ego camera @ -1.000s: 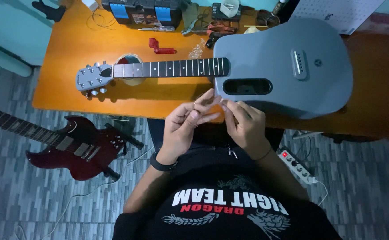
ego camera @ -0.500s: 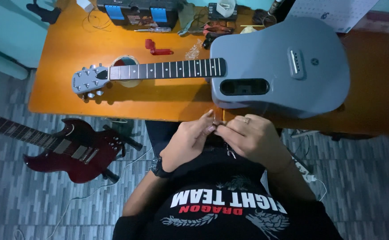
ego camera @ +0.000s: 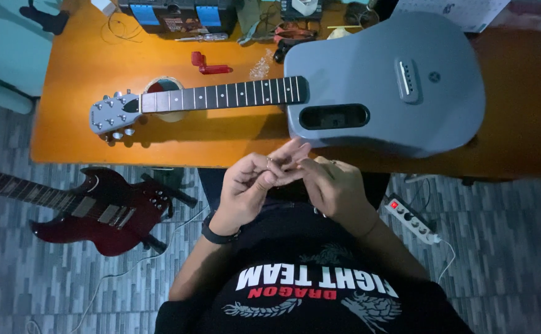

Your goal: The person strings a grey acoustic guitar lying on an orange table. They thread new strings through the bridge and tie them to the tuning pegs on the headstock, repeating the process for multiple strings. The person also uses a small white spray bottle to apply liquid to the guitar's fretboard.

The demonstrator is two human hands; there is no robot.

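Hands meet just off the bench (ego camera: 85,117) edge: our left hand (ego camera: 249,185) and right hand (ego camera: 332,185) are pressed together, fingertips pinching something too small to identify, near the grey guitar (ego camera: 382,86).

1. I count two guitars: one grey guitar (ego camera: 369,93) lying flat on the table, one dark red electric guitar (ego camera: 97,207) on the floor.
2. One orange table (ego camera: 85,93).
3. Two hands in view: one left hand (ego camera: 255,182), one right hand (ego camera: 332,185), fingertips meeting.
4. One black wristband (ego camera: 218,234), on the left wrist.
5. One red winder tool (ego camera: 207,64) on the tabletop.
6. One white power strip (ego camera: 411,218) on the floor, with one red light lit.
7. Six tuning pegs on the grey headstock (ego camera: 113,113), as far as I can count.
8. Small clutter at the table's far edge: too dim to count.
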